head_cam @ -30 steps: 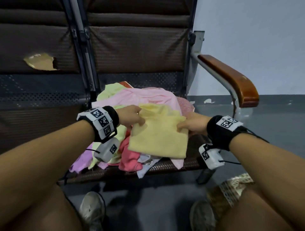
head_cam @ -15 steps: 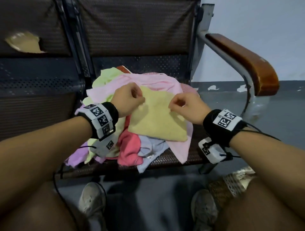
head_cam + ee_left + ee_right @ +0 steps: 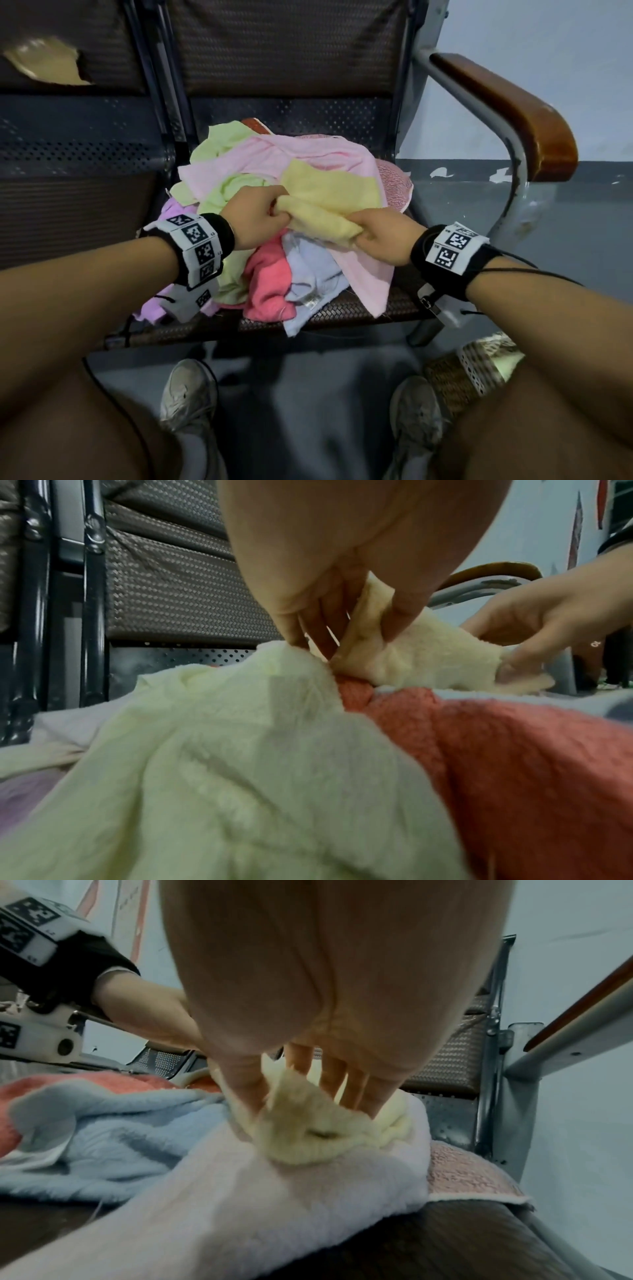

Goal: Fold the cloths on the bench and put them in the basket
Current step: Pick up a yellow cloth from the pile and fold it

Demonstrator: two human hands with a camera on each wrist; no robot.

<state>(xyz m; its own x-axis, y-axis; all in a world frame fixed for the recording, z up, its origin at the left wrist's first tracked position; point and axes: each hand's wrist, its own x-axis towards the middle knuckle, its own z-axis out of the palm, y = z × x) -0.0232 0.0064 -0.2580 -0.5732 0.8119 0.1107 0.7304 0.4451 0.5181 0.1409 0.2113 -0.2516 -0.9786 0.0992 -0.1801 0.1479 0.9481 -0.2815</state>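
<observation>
A yellow cloth [image 3: 329, 202] lies doubled over on top of a pile of cloths on the bench seat [image 3: 346, 308]. My left hand [image 3: 260, 216] pinches its near left corner, and my right hand [image 3: 373, 236] pinches the near right corner. In the left wrist view the thumb and fingers clamp the yellow cloth [image 3: 394, 653]. The right wrist view has my fingers bunching the yellow cloth [image 3: 308, 1131] against a pale pink cloth [image 3: 274, 1204]. Under it lie a pink cloth [image 3: 308, 157], a coral one [image 3: 270, 281], a light blue one [image 3: 311, 274] and a green one [image 3: 219, 137].
A woven basket [image 3: 469, 373] stands on the floor at the lower right, by my right knee. The bench's wooden armrest [image 3: 513, 113] rises to the right of the pile. My shoes [image 3: 188, 394] are on the grey floor under the seat edge.
Both hands have drawn the far edge of the yellow cloth toward me, folding it over. The hands now sit lower and nearer the pile's front.
</observation>
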